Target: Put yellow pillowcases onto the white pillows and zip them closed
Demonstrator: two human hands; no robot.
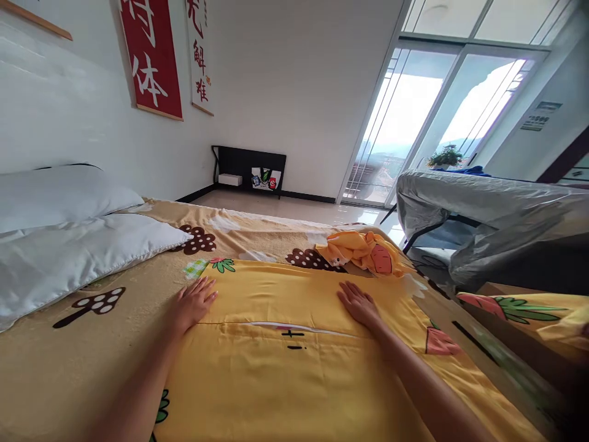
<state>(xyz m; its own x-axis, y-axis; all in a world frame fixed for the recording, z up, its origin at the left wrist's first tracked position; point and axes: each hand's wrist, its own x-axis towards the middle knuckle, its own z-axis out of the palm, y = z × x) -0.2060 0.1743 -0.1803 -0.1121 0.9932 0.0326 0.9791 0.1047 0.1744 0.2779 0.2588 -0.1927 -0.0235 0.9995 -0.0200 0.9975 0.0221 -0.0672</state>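
Note:
A yellow pillowcase [276, 374] with carrot prints lies spread over the bed. Across it runs a slightly gaping slit, and something pale shows inside. My left hand [195, 304] rests palm down at its far left edge, fingers apart. On the right, my right hand [359, 304] lies flat on the same cloth beyond the slit, fingers stretched forward. Neither hand grips anything. Just past the right hand sits a crumpled yellow cloth [363, 250] with a carrot print.
Two white pillows [101, 252] lie on the bed's left side, on a tan blanket [105, 362] with a brown dotted print. More yellow printed cloth [515, 310] is at the right. Beyond stand a plastic-covered table [497, 196] and a low black shelf [239, 161].

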